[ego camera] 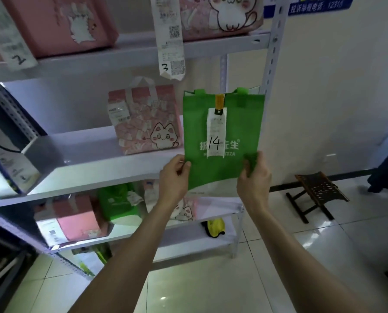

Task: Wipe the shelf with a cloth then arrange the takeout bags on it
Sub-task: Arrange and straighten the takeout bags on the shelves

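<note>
Pinching lower edges of the green bag (pixel 220 132), left hand (pixel 175 178) and right hand (pixel 254 180) face the shelf (pixel 87 154).

Folding stool (pixel 318 189) on tiled floor (pixel 312 256)

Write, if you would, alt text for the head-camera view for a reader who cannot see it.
A person's left hand and right hand hold a green takeout bag by its lower corners, upright before a white shelf; a receipt on it reads 14. A pink cat-print bag stands on the shelf behind it; other bags sit above and below.
</note>
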